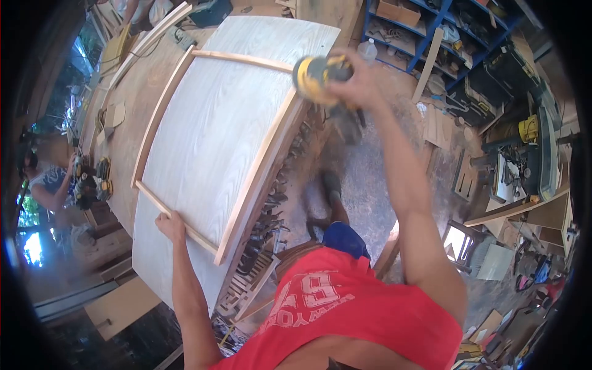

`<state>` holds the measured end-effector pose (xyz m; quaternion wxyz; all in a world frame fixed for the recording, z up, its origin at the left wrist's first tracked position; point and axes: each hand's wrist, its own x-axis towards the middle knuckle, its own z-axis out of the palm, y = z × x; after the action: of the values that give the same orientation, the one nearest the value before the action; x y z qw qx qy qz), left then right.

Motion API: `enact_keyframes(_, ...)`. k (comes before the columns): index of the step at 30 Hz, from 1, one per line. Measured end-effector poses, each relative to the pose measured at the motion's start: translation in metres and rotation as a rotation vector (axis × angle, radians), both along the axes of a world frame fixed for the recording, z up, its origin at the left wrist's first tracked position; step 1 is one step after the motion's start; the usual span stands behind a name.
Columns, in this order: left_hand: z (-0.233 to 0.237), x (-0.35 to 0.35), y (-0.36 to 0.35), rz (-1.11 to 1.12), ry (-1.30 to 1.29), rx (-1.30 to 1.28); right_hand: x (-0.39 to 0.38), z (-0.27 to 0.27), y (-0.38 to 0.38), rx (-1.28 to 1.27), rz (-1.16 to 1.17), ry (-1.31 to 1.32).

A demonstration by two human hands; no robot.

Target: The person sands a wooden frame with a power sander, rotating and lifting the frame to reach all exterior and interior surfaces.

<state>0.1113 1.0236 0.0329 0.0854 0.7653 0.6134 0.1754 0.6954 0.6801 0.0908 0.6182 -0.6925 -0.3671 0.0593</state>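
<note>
A rectangular wooden frame [256, 179] with curved long sides lies over a pale grey wood-grain panel [200, 135] on the workbench. My left hand [171, 226] is closed on the near short rail of the frame, at the lower left. In my right hand [356, 83] is a yellow and black sander [314, 79], held at the frame's far right corner. Whether the sander's pad touches the wood cannot be made out. A dark hose or bag hangs blurred under the tool.
Another person [52, 179] stands at the left, near yellow and black power tools [103, 179]. Clamps [265, 228] line the bench's right edge. Blue shelves [425, 31] stand at the back right, with a leaning board [428, 65] and a plastic bottle [368, 50].
</note>
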Motion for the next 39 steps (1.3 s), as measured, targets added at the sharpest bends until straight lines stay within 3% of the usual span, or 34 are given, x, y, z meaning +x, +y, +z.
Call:
enact_keyframes(2, -0.001, 0.003, -0.001, 0.001, -0.040, -0.031, -0.058, 0.027, -0.010, -0.104, 0.048, -0.313)
enact_keyframes(4, -0.006, 0.000, 0.000, 0.019, -0.068, 0.010, -0.098, 0.043, -0.017, -0.235, 0.138, -0.425)
enact_keyframes(8, 0.001, 0.004, -0.004, 0.006, -0.096, -0.037, -0.075, 0.063, 0.002, -0.223, 0.169, -0.354)
enact_keyframes(10, 0.000, 0.003, -0.006, 0.013, -0.107, -0.023, -0.021, 0.074, 0.023, -0.408, 0.050, -0.477)
enact_keyframes(12, -0.004, 0.004, -0.006, 0.025, -0.113, -0.004, 0.027, 0.093, 0.042, -0.554, 0.116, -0.387)
enact_keyframes(15, -0.011, 0.004, -0.009, 0.070, -0.146, 0.036, 0.033, 0.120, 0.069, -0.706, 0.226, -0.539)
enact_keyframes(18, -0.013, 0.017, -0.009, 0.184, -0.159, 0.077, -0.038, 0.139, 0.093, -0.862, 0.480, -0.663)
enact_keyframes(20, -0.011, 0.025, -0.015, 0.267, -0.135, 0.076, -0.103, 0.142, 0.105, -0.775, 0.671, -0.768)
enact_keyframes(22, -0.007, 0.030, -0.021, 0.318, -0.064, 0.113, -0.178, 0.156, 0.118, -0.867, 0.826, -0.824)
enact_keyframes(27, -0.001, 0.033, -0.024, 0.357, -0.157, 0.049, -0.323, 0.154, 0.133, -0.706, 1.105, -0.913)
enact_keyframes(33, 0.001, 0.034, -0.028, 0.350, -0.224, 0.082, -0.396, 0.157, 0.121, -0.705, 1.167, -0.960)
enact_keyframes(39, 0.007, 0.034, -0.028, 0.347, -0.242, 0.055, -0.366, 0.156, 0.116, -0.760, 1.025, -0.912)
